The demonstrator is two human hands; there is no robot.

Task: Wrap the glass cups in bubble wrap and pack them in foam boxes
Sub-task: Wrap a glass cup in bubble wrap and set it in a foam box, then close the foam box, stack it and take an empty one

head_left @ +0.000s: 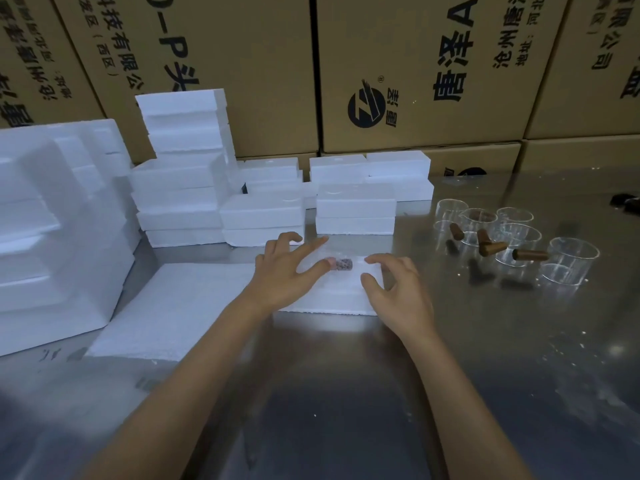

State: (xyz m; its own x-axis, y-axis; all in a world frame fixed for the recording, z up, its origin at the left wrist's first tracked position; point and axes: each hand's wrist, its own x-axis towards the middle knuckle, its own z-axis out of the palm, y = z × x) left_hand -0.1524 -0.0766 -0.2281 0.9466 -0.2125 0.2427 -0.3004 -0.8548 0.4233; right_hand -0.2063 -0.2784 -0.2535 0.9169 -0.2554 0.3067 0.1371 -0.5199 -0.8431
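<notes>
Worktop [346, 393]: shiny metal, its near part bare under our two forearms.
Sheets [166, 306]: a white stack we see lying flat left of centre, well back from the near edge.
Foam box [332, 299]: an open white box at the worktop's middle, touching the sheets' right side.
Left hand [280, 271]: our fingers are spread and straight, and the fingertips press down on the bundle in the box.
Right hand [398, 289]: fingers loosely curved and apart, thumb and forefinger tips touching the box's right end; we cannot tell if they pinch the wrap.
Wrapped cup [341, 264]: a bubble-wrapped bundle lying in the box between our hands, its brown handle showing through the wrap.
Cups [512, 244]: six clear glass cups with brown handles, clustered towards the right edge, further back than the box.
Foam stacks [263, 216]: closed white boxes piled along the far edge, left of the cups.
Big foam [59, 230]: large moulded blocks at the left edge.
Cartons [415, 81]: printed brown boxes forming a wall beyond the far edge.
</notes>
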